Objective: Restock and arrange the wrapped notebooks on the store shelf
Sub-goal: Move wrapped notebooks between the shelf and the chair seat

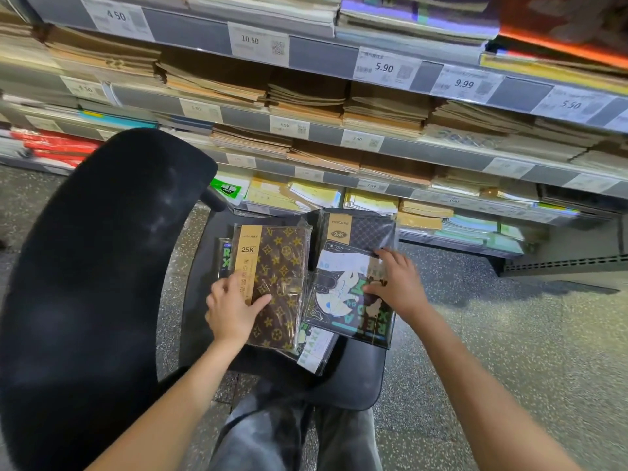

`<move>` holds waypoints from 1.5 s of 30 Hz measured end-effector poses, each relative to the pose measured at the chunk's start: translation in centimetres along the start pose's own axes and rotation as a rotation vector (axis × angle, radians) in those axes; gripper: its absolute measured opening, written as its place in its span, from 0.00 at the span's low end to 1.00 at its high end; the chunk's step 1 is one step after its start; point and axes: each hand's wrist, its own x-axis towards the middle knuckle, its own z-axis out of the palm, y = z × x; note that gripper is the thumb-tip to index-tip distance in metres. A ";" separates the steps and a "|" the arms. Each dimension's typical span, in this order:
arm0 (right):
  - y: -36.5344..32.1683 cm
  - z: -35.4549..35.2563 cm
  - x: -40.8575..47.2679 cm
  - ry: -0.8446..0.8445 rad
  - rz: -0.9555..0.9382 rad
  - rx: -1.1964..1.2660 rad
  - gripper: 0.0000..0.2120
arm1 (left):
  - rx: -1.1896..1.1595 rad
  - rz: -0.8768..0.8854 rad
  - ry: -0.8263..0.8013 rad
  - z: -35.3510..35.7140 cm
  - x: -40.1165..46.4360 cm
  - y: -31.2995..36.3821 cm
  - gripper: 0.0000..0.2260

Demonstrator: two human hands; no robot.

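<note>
We are sorting wrapped notebooks on the black chair seat [353,379] in front of the store shelf [441,158], getting them ready to go up. Our left hand [231,311] is resting on the brown patterned notebook [282,287], thumb lying across the cover and fingers [221,287] curling over its left edge, so it is gripping that book. Our right hand [396,283] is lying on the cartoon-print notebook [346,300], fingers spread and fairly straight, pressing rather than pinching. A dark checked notebook [367,229] is lying partly under the cartoon one, and another wrapped book [316,348] is peeking out beneath the brown one.

To do this well, we are judging that like covers should be squared into one stack before lifting, since the plastic wrap looks slick and loose piles could slide off the seat. We are thinking a grip under the stack's edges, not flat palms, would be the safer carry to the shelf.
</note>
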 end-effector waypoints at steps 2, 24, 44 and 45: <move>0.1 -0.1 -0.1 0.008 0.040 -0.004 0.40 | -0.083 -0.067 -0.065 0.0 0.3 -0.6 0.36; 5.0 -1.7 -2.8 -0.123 0.162 0.482 0.26 | -0.250 -0.198 -0.043 1.6 -0.3 -0.1 0.43; 7.9 -7.3 -2.8 -0.132 0.125 0.816 0.23 | -0.165 0.068 -0.065 4.5 -2.0 9.6 0.41; 8.0 -7.1 -2.8 -0.122 0.140 0.839 0.23 | -0.175 0.079 -0.071 4.8 -2.0 10.1 0.39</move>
